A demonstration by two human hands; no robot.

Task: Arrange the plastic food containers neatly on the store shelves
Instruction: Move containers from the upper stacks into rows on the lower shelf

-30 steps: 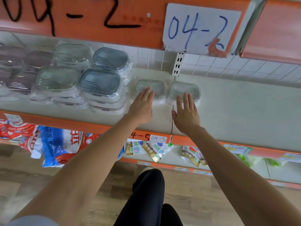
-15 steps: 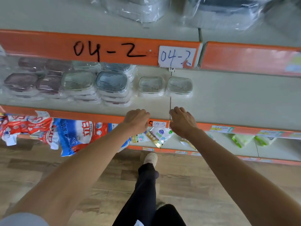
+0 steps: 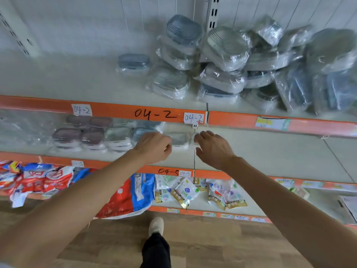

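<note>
Both hands hung empty before the middle shelf (image 3: pixel 270 151): left hand (image 3: pixel 154 147) loosely curled, right hand (image 3: pixel 213 148) relaxed. Wrapped containers (image 3: pixel 92 137) stood in rows at its left. A clear container (image 3: pixel 178 140) sat between the hands. A loose pile (image 3: pixel 241 62) covered the top shelf's right; contents indiscernible.

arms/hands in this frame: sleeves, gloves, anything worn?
Both forearms are bare up to the frame edge. The left hand and right hand wear no gloves, and no watch, ring or wristband shows. A sliver of pale fabric sits at the bottom-left corner, possibly a sleeve; too little shows to tell.
</note>
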